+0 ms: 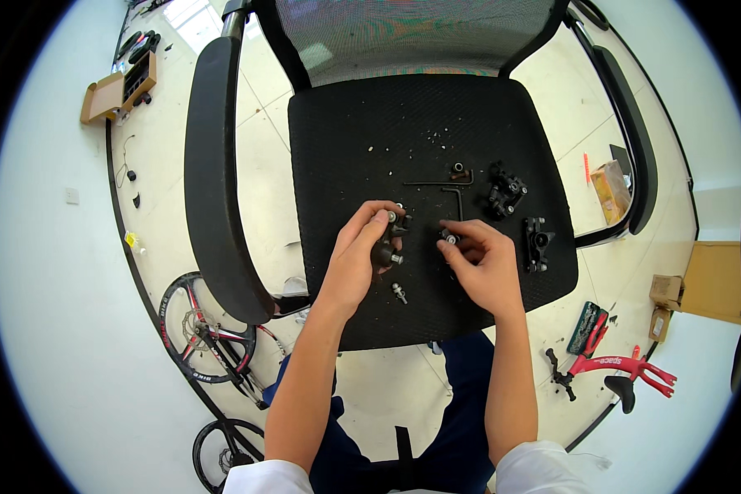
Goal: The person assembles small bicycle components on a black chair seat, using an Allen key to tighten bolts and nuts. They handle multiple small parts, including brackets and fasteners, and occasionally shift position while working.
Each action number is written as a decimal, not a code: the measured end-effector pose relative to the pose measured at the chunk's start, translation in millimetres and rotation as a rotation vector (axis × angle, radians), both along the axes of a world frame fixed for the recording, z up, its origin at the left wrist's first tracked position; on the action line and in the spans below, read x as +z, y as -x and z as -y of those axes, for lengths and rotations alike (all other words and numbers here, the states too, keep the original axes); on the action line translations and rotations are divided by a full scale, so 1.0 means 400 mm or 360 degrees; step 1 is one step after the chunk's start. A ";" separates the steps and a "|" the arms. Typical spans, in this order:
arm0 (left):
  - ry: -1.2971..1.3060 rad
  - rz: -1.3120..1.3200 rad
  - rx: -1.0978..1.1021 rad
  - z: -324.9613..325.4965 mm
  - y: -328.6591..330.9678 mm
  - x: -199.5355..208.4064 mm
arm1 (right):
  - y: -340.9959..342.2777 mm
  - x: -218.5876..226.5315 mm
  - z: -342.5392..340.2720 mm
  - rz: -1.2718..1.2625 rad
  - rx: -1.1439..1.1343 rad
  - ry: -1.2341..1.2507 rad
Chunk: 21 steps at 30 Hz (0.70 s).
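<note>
Over the black chair seat (346, 132), my left hand (350, 262) is closed around a black bicycle brake caliper (384, 249) with a silver bolt end sticking out. To its right, the fingertips of my right hand (487, 267) pinch a small bolt with a shiny end (448, 236); the fingers partly cover it. A loose silver bolt with washers (399, 293) lies just below the caliper. Beyond my right hand are a long hex key (432, 184) and a shorter hex key (459, 202). Another black caliper (506, 192) and a black bracket (538, 244) rest at the seat's right side.
Armrests (214, 181) flank the seat, with white crumbs (436, 136) scattered toward its back. On the floor stand a bicycle wheel (166, 317) at the left and a red bike frame (613, 362) at the right. An open cardboard box (103, 97) sits far left.
</note>
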<state>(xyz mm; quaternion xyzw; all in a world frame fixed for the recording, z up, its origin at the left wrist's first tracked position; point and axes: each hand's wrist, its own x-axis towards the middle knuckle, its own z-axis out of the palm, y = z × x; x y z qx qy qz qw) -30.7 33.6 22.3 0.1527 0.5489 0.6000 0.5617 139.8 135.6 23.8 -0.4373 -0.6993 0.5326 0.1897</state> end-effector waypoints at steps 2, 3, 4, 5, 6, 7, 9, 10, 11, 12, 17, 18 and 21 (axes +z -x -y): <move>-0.0077 0.0047 -0.0003 0.002 0.000 -0.006 | 0.004 -0.014 0.001 0.0063 0.0144 -0.0510; -0.0114 0.0039 -0.0017 0.001 -0.003 -0.011 | 0.005 -0.006 0.000 0.0105 0.0101 -0.0637; -0.0150 0.0030 -0.0031 0.001 -0.006 -0.014 | 0.010 -0.001 0.004 -0.0056 0.0007 -0.0377; -0.0168 -0.0078 -0.0026 -0.001 -0.012 -0.012 | 0.020 0.003 0.012 -0.0217 -0.0087 -0.0115; -0.0186 -0.0184 -0.0023 -0.004 -0.023 -0.010 | 0.029 0.005 0.021 -0.0374 -0.0182 0.0146; -0.0205 -0.0290 -0.0020 -0.007 -0.031 -0.009 | 0.037 0.008 0.029 -0.0558 -0.0119 0.0411; -0.0200 -0.0388 -0.0040 -0.014 -0.043 -0.011 | 0.059 0.010 0.042 -0.0557 -0.0121 0.0561; -0.0196 -0.0437 -0.0050 -0.015 -0.046 -0.010 | 0.065 0.015 0.042 -0.0562 -0.0135 0.0621; -0.0193 -0.0557 -0.0096 -0.014 -0.048 -0.002 | 0.065 0.011 0.039 -0.0585 -0.0148 0.0662; -0.0190 -0.0555 -0.0091 -0.014 -0.048 0.000 | 0.066 0.003 0.036 -0.0610 -0.0158 0.0703; -0.0093 -0.0547 -0.0030 -0.009 -0.050 -0.002 | 0.072 -0.020 0.031 -0.0735 -0.0201 0.0884; -0.0107 -0.0631 -0.0028 -0.007 -0.048 -0.007 | 0.075 -0.020 0.033 -0.0746 -0.0221 0.0886; -0.0103 -0.0762 -0.0041 -0.001 -0.043 -0.023 | 0.083 -0.005 0.034 -0.0620 -0.0235 0.0712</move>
